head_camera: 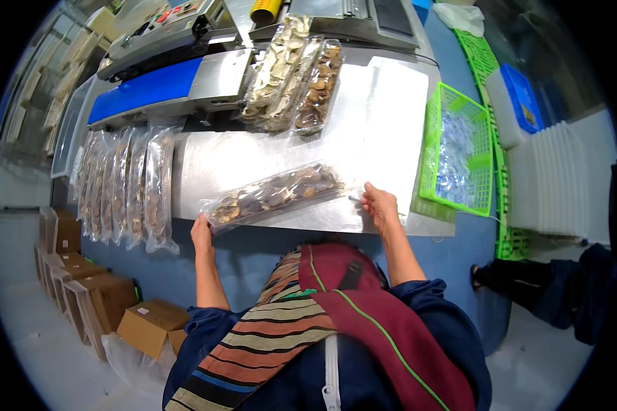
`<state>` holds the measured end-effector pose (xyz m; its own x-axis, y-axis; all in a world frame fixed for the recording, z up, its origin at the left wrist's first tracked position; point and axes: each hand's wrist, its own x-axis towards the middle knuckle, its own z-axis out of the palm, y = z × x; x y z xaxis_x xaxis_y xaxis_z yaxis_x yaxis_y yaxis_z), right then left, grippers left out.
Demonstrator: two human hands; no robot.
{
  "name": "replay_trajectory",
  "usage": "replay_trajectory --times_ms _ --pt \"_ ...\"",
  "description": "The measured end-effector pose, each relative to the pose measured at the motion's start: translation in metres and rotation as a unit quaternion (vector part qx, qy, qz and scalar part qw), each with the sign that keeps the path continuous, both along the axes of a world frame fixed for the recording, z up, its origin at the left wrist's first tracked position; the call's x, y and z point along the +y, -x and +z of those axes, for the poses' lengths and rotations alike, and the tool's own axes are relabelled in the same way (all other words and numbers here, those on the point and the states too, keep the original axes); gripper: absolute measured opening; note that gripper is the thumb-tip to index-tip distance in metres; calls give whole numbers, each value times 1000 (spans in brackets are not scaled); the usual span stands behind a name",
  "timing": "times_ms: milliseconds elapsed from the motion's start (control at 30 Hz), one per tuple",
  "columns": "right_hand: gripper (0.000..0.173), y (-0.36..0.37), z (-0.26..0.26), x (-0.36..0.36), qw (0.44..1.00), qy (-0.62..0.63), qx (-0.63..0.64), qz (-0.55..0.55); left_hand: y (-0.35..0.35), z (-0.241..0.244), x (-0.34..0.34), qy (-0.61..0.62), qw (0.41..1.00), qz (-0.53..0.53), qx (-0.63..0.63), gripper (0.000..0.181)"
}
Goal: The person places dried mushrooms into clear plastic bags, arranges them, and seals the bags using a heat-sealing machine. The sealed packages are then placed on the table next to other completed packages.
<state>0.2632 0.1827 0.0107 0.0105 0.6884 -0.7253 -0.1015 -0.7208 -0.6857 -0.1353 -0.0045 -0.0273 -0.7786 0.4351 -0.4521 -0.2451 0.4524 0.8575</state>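
Observation:
A long clear plastic pack of dried brown slices, perhaps mushrooms (277,195), lies tilted near the front edge of the steel table (221,154). My left hand (202,231) grips its left end at the table's edge. Just beyond its right end is my right hand (378,203), fingers curled; whether it touches the clear film there cannot be told. Several bagged packs of similar slices (157,190) stand in a row at the left, overhanging the edge. Farther back, packs of pale dried slices (277,67) lie beside a pack of brown ones (320,87).
A machine with a blue belt (149,90) stands behind the bagged row. To the right are white sheets (398,108) and a green basket (429,149) of small clear packets. Cardboard boxes (151,321) sit on the floor at lower left. Another person's dark-clothed legs (524,287) show at right.

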Motion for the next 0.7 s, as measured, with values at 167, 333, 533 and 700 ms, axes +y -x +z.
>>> replay_trajectory --times_ms 167,333,533,700 --pt "25 6 -12 6 996 -1 71 -61 -11 0 -17 3 1000 -12 -4 23" --pt "17 3 -21 25 996 -48 71 -29 -26 20 -10 8 997 -16 75 20" --pt "9 1 -1 57 974 -115 194 -22 -53 -2 -17 -20 982 60 176 18" --pt "12 92 69 76 932 -282 26 227 -123 -4 -96 -97 946 309 16 17"
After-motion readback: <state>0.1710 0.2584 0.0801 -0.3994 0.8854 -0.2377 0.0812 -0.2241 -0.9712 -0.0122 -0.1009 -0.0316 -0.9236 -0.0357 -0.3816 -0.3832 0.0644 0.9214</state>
